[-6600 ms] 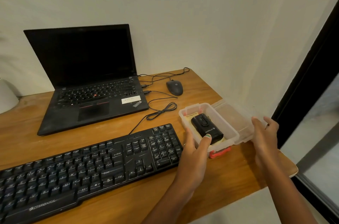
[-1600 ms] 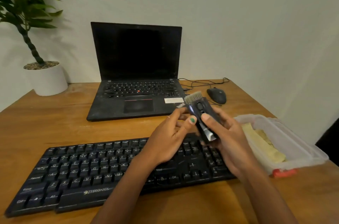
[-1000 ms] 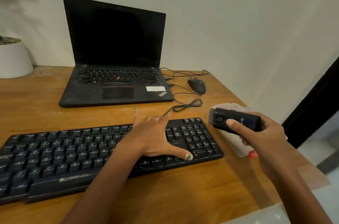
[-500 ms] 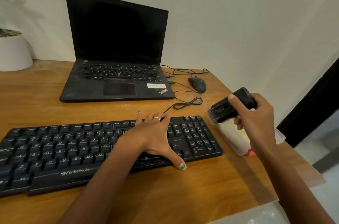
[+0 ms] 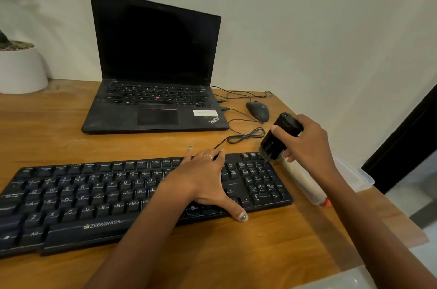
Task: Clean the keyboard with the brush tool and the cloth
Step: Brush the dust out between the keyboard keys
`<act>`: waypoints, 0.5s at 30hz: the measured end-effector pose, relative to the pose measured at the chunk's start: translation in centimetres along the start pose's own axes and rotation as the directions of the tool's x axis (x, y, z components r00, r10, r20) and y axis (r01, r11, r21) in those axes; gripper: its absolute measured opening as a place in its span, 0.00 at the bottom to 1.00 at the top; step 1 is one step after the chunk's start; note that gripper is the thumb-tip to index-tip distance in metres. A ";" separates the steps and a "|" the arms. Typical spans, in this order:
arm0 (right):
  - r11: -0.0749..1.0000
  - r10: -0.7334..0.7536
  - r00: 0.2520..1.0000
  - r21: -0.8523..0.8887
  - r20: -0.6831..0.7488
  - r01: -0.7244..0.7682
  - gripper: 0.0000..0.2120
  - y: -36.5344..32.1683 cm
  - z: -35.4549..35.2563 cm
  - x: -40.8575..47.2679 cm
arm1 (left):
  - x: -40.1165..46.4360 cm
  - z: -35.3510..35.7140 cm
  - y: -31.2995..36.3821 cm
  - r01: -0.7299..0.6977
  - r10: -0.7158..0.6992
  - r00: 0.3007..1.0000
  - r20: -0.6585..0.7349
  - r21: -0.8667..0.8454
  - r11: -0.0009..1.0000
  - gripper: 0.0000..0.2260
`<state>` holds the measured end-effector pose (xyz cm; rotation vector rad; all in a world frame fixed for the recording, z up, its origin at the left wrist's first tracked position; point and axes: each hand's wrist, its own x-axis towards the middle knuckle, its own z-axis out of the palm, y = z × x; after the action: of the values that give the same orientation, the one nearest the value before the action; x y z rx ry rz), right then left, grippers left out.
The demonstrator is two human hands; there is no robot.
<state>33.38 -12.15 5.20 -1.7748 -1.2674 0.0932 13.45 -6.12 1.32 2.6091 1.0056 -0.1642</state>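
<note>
Since half a second earlier, your right hand tipped the light, rigid brush tool, gripped mid-body, bristles down onto the keyboard corner; your flat left hand steadied it.

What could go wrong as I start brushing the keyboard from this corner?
The brush tool starts at the far right corner of the keyboard, beside the open plastic box, so dust may be flicked into it. Its cable loops close behind and could snag. The left hand covers keys that may get skipped.
</note>
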 end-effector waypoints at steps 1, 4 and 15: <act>1.000 -0.007 1.000 -0.016 -0.004 0.007 0.08 0.1 0.1 0.2 | 0.0 0.1 0.0 -0.008 0.008 1.000 -0.006 0.004 1.000 0.60; 0.996 -0.018 1.000 -0.084 -0.009 0.017 0.11 0.5 0.1 0.8 | 0.1 0.1 0.1 -0.022 0.023 0.999 -0.023 0.013 1.000 0.60; 1.000 -0.024 0.999 -0.005 -0.044 0.024 0.05 0.6 0.5 1.9 | 0.2 0.3 0.0 -0.023 0.023 0.999 -0.028 0.015 1.000 0.60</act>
<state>34.42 -10.39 5.25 -1.7563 -1.2580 0.0374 13.61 -6.11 0.98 2.6419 0.9869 -0.1300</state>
